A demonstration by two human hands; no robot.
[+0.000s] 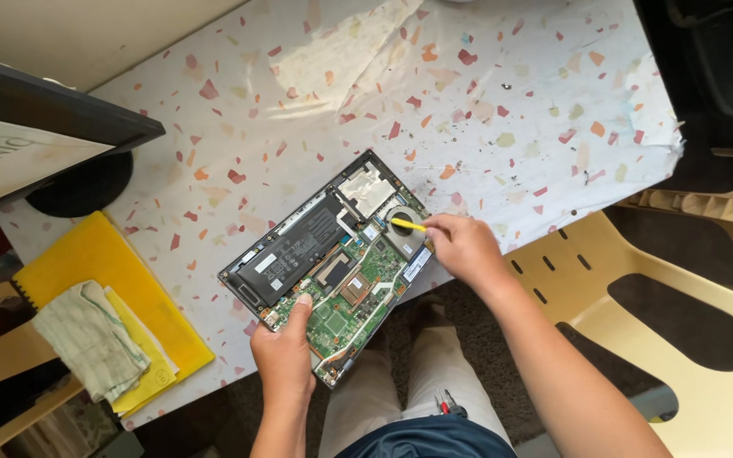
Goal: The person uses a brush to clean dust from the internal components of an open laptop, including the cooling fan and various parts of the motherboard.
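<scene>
Hands at work inside an opened laptop (332, 263), its back cover off, lying askew at the near edge of a speckled table (316, 93).

From my remote seat I see my left hand (284, 352) clamped on the laptop's near edge, thumb pressed onto the green circuit board (341, 314), while my right hand (461, 246) pinches shut on a thin yellow tool (407, 224) whose tip sits over the round cooling fan (405, 229) at the machine's far right end. The black battery (294, 250) fills the left half of the case. At the table's near left corner lie a yellow folder (99, 254) with a folded cloth (91, 335) on top. A cream plastic chair (689, 331) stands off the table's right edge.
</scene>
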